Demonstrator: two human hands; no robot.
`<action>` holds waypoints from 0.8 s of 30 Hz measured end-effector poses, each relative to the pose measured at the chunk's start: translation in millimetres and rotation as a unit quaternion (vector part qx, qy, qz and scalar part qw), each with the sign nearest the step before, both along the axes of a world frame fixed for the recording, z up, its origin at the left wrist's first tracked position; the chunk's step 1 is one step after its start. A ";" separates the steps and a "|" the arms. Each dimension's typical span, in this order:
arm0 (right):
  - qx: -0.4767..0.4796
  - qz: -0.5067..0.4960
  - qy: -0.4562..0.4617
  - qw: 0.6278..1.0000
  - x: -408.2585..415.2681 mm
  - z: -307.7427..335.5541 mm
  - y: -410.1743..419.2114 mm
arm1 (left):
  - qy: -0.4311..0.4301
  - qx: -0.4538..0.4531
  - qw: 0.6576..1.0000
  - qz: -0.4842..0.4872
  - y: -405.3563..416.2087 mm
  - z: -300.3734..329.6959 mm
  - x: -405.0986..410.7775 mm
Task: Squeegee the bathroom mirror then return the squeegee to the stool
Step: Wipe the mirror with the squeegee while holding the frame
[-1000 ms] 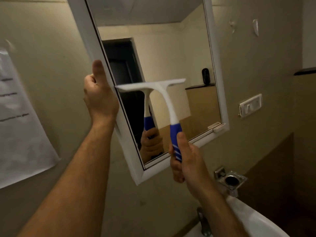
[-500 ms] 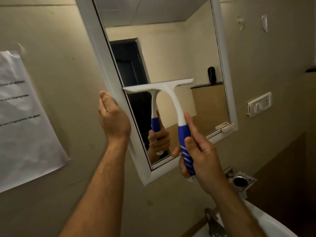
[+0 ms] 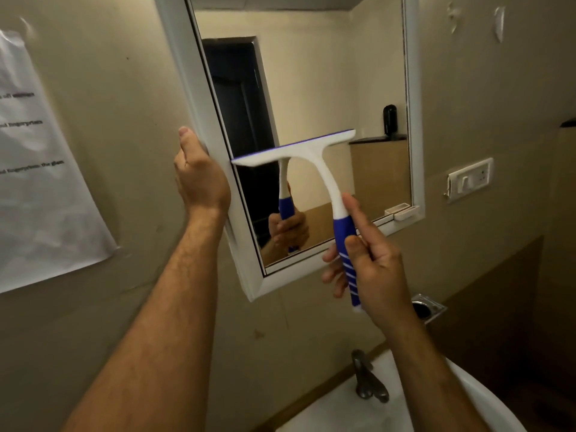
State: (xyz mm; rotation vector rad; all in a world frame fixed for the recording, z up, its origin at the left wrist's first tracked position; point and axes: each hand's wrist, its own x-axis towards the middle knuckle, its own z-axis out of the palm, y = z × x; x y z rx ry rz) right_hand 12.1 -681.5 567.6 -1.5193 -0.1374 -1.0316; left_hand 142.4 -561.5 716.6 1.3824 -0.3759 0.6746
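A white-framed bathroom mirror (image 3: 324, 88) hangs on the beige wall, swung out at an angle. My left hand (image 3: 199, 176) grips its left frame edge about halfway up. My right hand (image 3: 371, 257) is closed around the blue striped handle of a squeegee (image 3: 314, 157). The squeegee's white head with a blue rubber edge lies across the lower part of the glass, tilted up to the right. The handle and my fingers show reflected in the glass. No stool is in view.
A white sink (image 3: 477, 400) with a metal tap (image 3: 367, 378) sits below right. A metal holder (image 3: 427, 307) and a wall switch (image 3: 470, 179) are on the right wall. A printed paper sheet (image 3: 40, 169) hangs at left.
My left hand has slid down the mirror's left frame edge. The squeegee head has moved lower on the glass, and my right hand has come down and right with it.
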 end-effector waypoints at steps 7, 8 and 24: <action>0.030 0.009 0.009 0.999 0.4 -45.1 1.4 | -0.028 0.023 0.999 0.028 -1.0 -1.8 -7.1; 0.036 0.014 0.012 0.999 -1.1 -50.5 1.4 | -0.036 0.020 0.999 0.032 -0.7 -2.4 -6.7; 0.057 -0.025 0.021 0.998 4.0 -45.2 18.2 | -0.035 -0.017 0.999 -0.016 5.1 -5.6 -5.6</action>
